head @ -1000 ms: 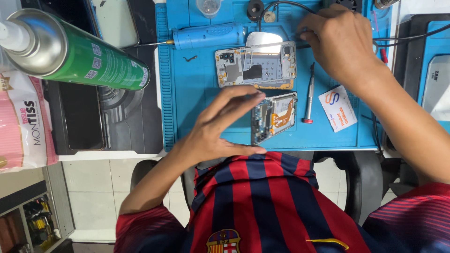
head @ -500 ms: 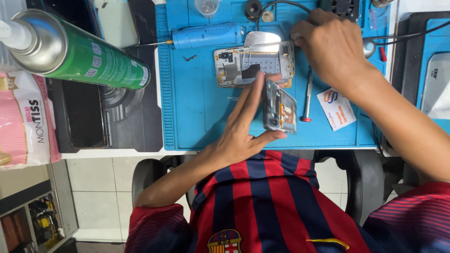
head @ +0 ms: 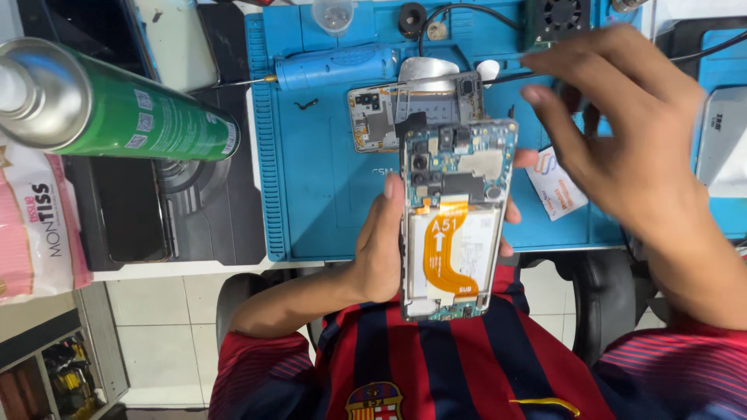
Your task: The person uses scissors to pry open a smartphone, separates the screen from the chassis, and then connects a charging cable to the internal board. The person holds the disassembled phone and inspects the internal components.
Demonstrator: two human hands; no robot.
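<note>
Left hand [head: 383, 253] cups my opened phone [head: 457, 218] upright by its edges, so its insides face me. Right hand [head: 615, 148] hovers just right of it, fingers loosely spread, holding nothing I can make out.

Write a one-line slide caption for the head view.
Left hand holds an opened phone upright over a blue repair mat, while the right hand hovers above, beside a green spray can.

Opened phone [head: 455, 225] upright in left hand [head: 381, 249], above mat [head: 311, 202] near edge. Behind it on mat, second phone frame [head: 373, 117]. Right hand [head: 622, 148] right of phone, over card [head: 554, 190]. Spray can [head: 117, 109] far left, beside mat.
</note>
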